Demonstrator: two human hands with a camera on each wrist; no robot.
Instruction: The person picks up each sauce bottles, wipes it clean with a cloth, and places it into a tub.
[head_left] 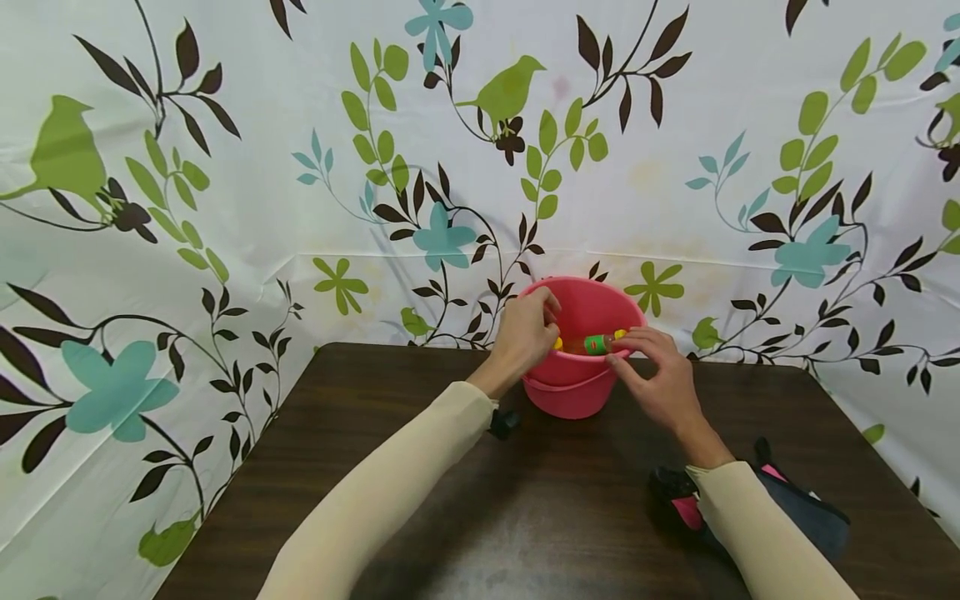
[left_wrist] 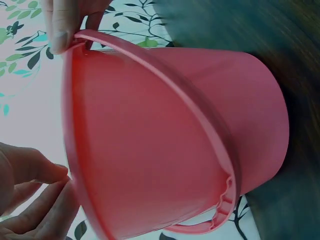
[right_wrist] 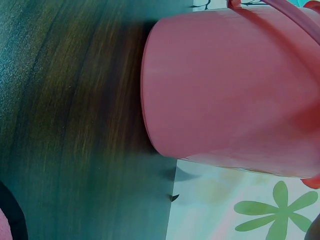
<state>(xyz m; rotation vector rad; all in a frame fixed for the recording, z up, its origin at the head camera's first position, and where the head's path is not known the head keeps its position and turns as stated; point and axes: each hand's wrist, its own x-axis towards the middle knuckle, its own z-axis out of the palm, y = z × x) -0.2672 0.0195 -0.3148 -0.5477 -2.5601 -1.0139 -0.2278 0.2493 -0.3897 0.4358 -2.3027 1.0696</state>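
Observation:
A pink bucket (head_left: 577, 392) with a pink handle (left_wrist: 227, 200) stands on the dark wooden table. Over its left rim, my left hand (head_left: 525, 333) is bent with thumb and fingertips together, as the left wrist view shows; whether anything lies between them is hidden. My right hand (head_left: 660, 379) grips the right rim, thumb at the outer edge and fingers over the inside. Inside the bucket, close to the right fingertips, lies a small item with a green label (head_left: 597, 344). Yellow bits (head_left: 558, 343) show near both hands; their kind is unclear.
A dark grey and pink pouch-like item (head_left: 802, 508) lies on the table (head_left: 480, 542) beside my right forearm. A white cloth (head_left: 262, 192) printed with birds, leaves and flowers hangs behind and to the sides.

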